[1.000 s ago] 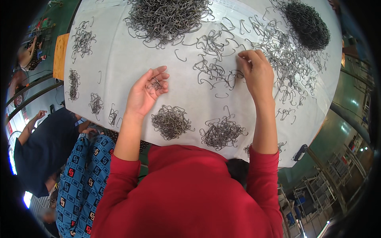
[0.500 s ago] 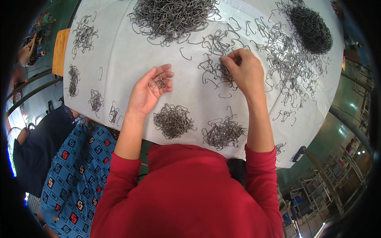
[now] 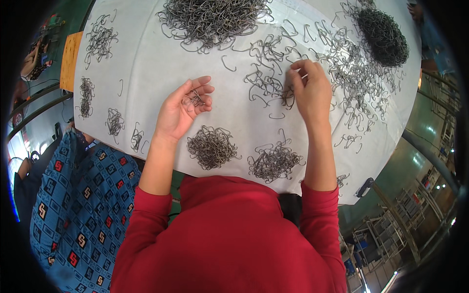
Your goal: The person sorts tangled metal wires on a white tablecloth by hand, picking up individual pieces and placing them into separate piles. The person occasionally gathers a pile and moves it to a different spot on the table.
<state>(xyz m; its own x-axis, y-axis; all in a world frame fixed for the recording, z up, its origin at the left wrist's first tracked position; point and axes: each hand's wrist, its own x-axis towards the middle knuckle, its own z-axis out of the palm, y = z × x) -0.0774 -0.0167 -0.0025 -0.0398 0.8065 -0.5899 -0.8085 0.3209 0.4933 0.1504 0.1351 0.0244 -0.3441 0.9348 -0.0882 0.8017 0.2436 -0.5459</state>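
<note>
My left hand (image 3: 175, 116) is turned palm up over the white-covered table, its fingers curled round a few bent wire hooks (image 3: 195, 98). To its right, my right hand (image 3: 313, 95) has thumb and fingertips pressed together at the edge of a loose spread of hooks (image 3: 266, 84). What its fingertips hold, if anything, is hidden. Closer to my body lie two small heaps: a left heap of hooks (image 3: 212, 148) and a right heap of hooks (image 3: 275, 162). A large hook pile (image 3: 212, 22) rises beyond my hands.
A dark, dense hook pile (image 3: 383, 37) stands at the far right among scattered hooks (image 3: 359, 80). Several small clusters, one an elongated bunch (image 3: 86, 97), line the table's left side. A person in blue patterned clothing (image 3: 90, 210) is at the left. A small dark object (image 3: 365, 187) sits at the right corner.
My right hand has shifted slightly right, away from the loose hooks. My left hand stays nearly in place with its hooks. The patterned clothing at the left has moved.
</note>
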